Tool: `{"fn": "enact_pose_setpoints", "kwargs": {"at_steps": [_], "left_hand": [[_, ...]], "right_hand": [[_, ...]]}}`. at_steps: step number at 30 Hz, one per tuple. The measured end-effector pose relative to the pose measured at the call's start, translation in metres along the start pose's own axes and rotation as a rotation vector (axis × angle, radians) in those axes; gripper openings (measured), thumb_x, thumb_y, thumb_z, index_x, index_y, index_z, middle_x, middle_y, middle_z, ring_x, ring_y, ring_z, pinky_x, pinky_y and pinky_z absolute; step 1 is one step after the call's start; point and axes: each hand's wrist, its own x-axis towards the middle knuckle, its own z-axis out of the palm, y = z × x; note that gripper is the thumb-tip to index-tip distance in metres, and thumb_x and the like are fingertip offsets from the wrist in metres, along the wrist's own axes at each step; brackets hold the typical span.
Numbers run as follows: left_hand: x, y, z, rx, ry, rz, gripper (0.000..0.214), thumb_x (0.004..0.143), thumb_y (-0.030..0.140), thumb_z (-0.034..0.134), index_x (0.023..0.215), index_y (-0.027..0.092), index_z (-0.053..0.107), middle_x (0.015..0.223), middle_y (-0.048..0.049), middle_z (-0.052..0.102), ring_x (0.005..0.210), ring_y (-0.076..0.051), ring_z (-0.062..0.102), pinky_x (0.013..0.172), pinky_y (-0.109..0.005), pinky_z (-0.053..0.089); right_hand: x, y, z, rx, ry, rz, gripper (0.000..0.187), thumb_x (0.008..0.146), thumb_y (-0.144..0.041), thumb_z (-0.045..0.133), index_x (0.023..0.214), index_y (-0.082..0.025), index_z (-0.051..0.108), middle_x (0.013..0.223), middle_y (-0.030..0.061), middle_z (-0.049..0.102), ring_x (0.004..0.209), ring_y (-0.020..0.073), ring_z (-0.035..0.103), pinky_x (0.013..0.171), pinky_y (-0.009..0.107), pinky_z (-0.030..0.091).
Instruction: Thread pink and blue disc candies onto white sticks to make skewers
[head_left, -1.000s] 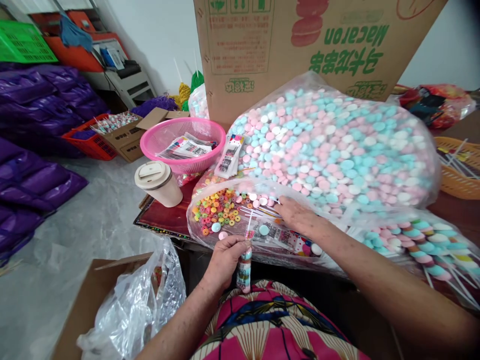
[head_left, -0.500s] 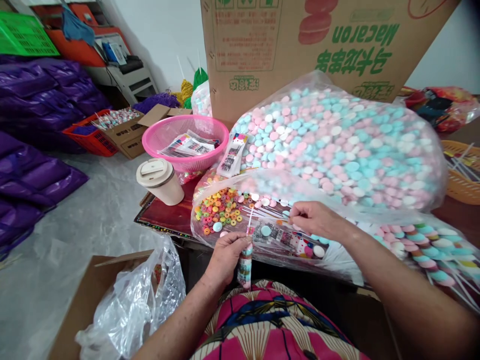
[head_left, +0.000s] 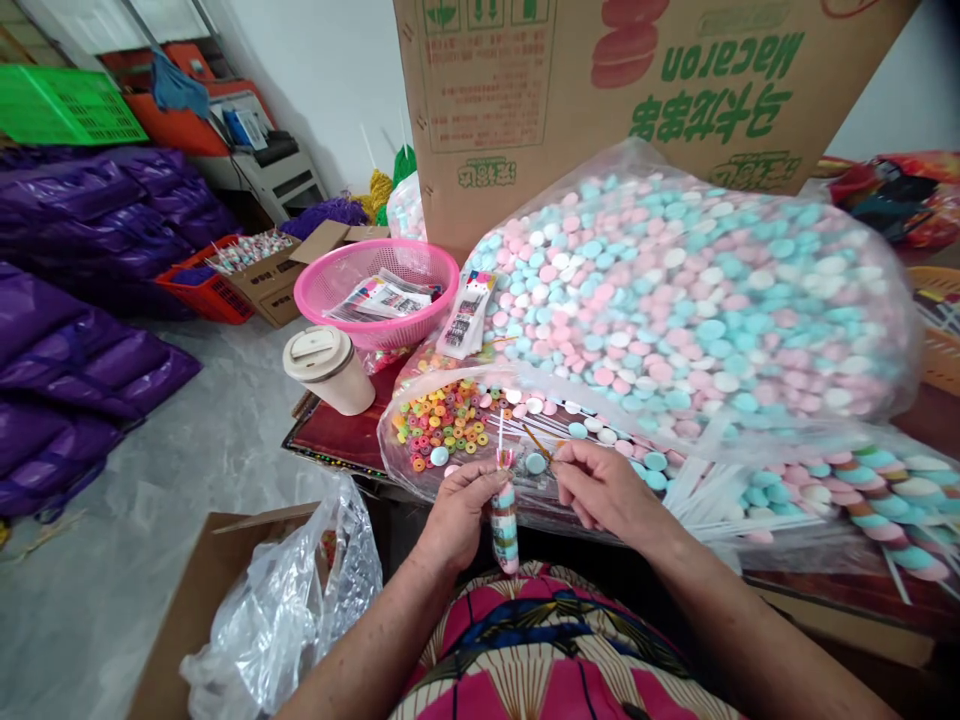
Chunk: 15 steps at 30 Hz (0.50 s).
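My left hand (head_left: pixel 459 512) pinches the gathered neck of a clear wrapper around a candy skewer (head_left: pixel 505 530). The skewer hangs with its white stick pointing up and stacked pastel candies below the fingers. To its right, my right hand (head_left: pixel 606 492) holds a thin gold twist tie (head_left: pixel 536 440) between thumb and fingertips, its free end slanting up toward the stick, apart from the wrapper. Behind my hands lie ring candies (head_left: pixel 448 422) in orange, yellow, green and pink, on clear plastic. Several white sticks (head_left: pixel 521 427) and a pale blue candy disc (head_left: pixel 535 463) rest between the hands.
A large clear bag of pastel discs (head_left: pixel 645 290) fills the table behind, against a tall cardboard box (head_left: pixel 487 110). A pink basket (head_left: pixel 315 290) holds printed wrappers; a lidded cup (head_left: pixel 337 380) stands near the table's left edge. Assembled skewers (head_left: pixel 885 500) lie right.
My right hand has come back from the sticks toward my left hand, and the gold twist tie now shows in its fingers. My left hand still holds the skewer.
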Motion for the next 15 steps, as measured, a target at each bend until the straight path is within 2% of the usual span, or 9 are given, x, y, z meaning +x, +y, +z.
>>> {"fn": "enact_pose_setpoints", "kwargs": {"at_steps": [3,5,7,9,12,15], "left_hand": [[0.0,0.003,0.005,0.013,-0.121,0.031,0.016,0.06,0.026,0.074,0.058,0.013,0.063,0.058,0.0001,0.056,0.053,-0.009,0.047,0.055,-0.022,0.037],[0.0,0.003,0.01,-0.006,-0.118,0.022,0.016,0.058,0.025,0.075,0.059,0.013,0.064,0.056,0.0005,0.056,0.052,-0.008,0.047,0.055,-0.022,0.037],[-0.001,0.001,0.016,-0.006,-0.075,0.026,0.018,0.056,0.026,0.076,0.058,0.013,0.063,0.054,0.0012,0.055,0.05,-0.008,0.045,0.053,-0.022,0.036],[-0.002,-0.001,0.019,0.032,-0.047,0.058,0.02,0.056,0.028,0.076,0.055,0.013,0.062,0.052,0.0016,0.053,0.048,-0.008,0.044,0.052,-0.022,0.035],[-0.003,-0.003,0.02,0.08,-0.011,0.081,0.021,0.057,0.03,0.075,0.055,0.013,0.062,0.051,0.0019,0.052,0.047,-0.007,0.042,0.05,-0.022,0.033],[-0.003,-0.001,0.017,0.072,0.033,0.051,0.021,0.057,0.031,0.075,0.057,0.013,0.063,0.052,0.0016,0.052,0.047,-0.007,0.042,0.05,-0.022,0.033]], "right_hand": [[-0.004,-0.002,-0.001,-0.166,0.001,-0.074,0.017,0.077,-0.025,0.045,0.061,-0.021,0.045,0.05,-0.0045,0.05,0.04,0.008,0.041,0.041,0.021,0.029],[-0.007,-0.004,0.001,-0.21,0.017,-0.15,0.019,0.076,-0.025,0.046,0.057,-0.02,0.044,0.051,-0.0038,0.046,0.048,0.0094,0.042,0.046,0.022,0.031],[-0.009,-0.004,0.005,-0.089,-0.001,-0.134,0.017,0.076,-0.03,0.049,0.062,-0.02,0.046,0.054,-0.0034,0.047,0.052,0.0104,0.044,0.048,0.023,0.033],[-0.008,-0.001,0.011,0.169,-0.079,-0.021,0.022,0.075,-0.041,0.053,0.071,-0.02,0.049,0.057,-0.0037,0.049,0.047,0.0095,0.044,0.044,0.023,0.033],[-0.007,0.005,0.017,0.488,-0.162,0.148,0.038,0.067,-0.056,0.059,0.073,-0.021,0.045,0.054,-0.0061,0.047,0.035,0.0057,0.033,0.035,0.02,0.022],[-0.01,0.006,0.009,0.394,-0.065,0.12,0.037,0.069,-0.053,0.06,0.067,-0.02,0.045,0.053,-0.0062,0.044,0.038,0.0048,0.03,0.036,0.02,0.02]]}}
